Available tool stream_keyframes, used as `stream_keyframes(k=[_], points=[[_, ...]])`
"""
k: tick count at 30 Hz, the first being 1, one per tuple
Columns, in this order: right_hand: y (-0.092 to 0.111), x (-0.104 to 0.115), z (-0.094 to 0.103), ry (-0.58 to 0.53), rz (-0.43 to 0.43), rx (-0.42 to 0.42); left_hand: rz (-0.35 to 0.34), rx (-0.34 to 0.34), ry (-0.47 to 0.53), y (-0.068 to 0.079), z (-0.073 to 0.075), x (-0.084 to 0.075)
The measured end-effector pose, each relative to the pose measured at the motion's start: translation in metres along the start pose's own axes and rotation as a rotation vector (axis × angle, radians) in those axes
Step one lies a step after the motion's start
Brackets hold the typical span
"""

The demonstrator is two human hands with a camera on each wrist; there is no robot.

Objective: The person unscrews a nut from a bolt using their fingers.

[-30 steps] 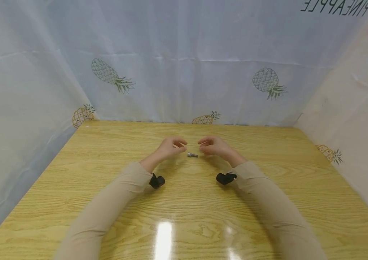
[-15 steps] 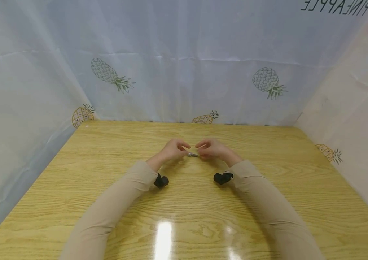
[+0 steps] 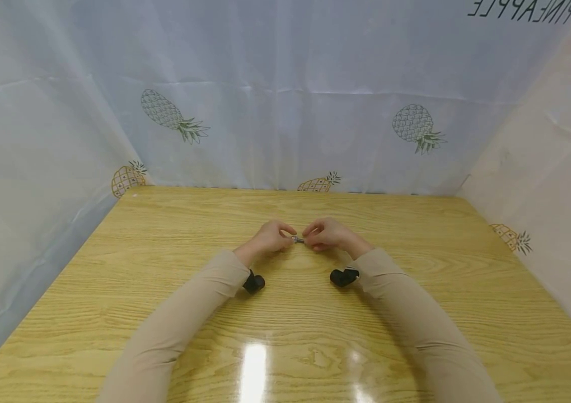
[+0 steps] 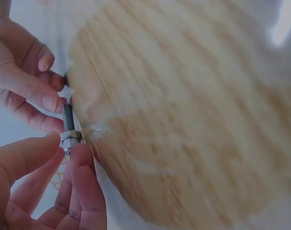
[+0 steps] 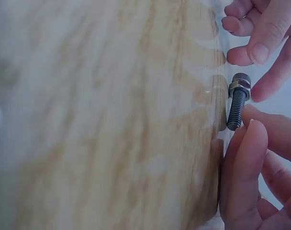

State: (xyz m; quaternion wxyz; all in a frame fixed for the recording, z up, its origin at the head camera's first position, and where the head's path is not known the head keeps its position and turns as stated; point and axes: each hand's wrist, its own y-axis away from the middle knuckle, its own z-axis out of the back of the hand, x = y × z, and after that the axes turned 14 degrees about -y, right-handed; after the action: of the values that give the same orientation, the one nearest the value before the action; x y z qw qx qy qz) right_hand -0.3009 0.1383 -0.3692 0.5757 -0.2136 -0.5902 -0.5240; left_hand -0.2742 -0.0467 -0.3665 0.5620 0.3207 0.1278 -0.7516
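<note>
Bolt (image 3: 300, 240) lying just below mid-frame, nut (image 5: 240, 87) sitting against its head.
We are seeing the left hand (image 3: 268, 238) flanking the head end with thumb and finger, the right hand (image 3: 331, 234) doing likewise at the threaded tip; whether either is pinching, we cannot tell.

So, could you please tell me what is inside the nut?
The bolt runs through the nut: its threaded length shows on one side, its head on the other. The stretch inside is covered and cannot be seen.
</note>
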Motion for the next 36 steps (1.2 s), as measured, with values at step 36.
stream_keyframes(k=[36], points=[[0.001, 0.006, -0.010, 0.201, 0.035, 0.007, 0.045, -0.042, -0.166, -0.002, -0.002, -0.007]])
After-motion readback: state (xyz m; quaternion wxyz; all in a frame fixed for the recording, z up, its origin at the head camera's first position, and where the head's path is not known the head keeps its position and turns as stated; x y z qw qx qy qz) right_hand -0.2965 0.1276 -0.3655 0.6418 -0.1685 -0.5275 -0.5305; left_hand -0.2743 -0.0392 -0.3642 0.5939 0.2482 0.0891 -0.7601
